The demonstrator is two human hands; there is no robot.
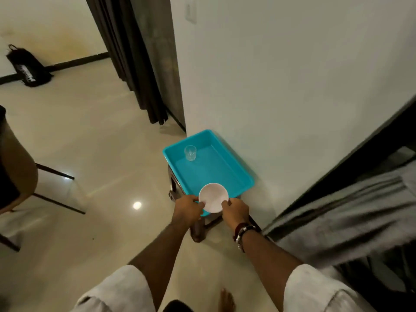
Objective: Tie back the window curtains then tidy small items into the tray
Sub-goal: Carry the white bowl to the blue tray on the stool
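A turquoise tray [216,170] rests on a small dark stool against the white wall. A clear glass [190,153] stands upright in the tray's far left corner. I hold a white bowl [213,197] over the tray's near edge with both hands. My left hand [188,209] grips its left rim and my right hand [235,210] grips its right rim. A dark curtain [135,64] hangs at the corner of the wall behind the tray. A grey curtain [346,212] hangs at the right.
The dark stool [198,230] stands on a glossy tiled floor. A chair [20,174] with thin dark legs is at the left. A black bag [28,67] lies by the far wall. My bare foot [227,300] shows at the bottom.
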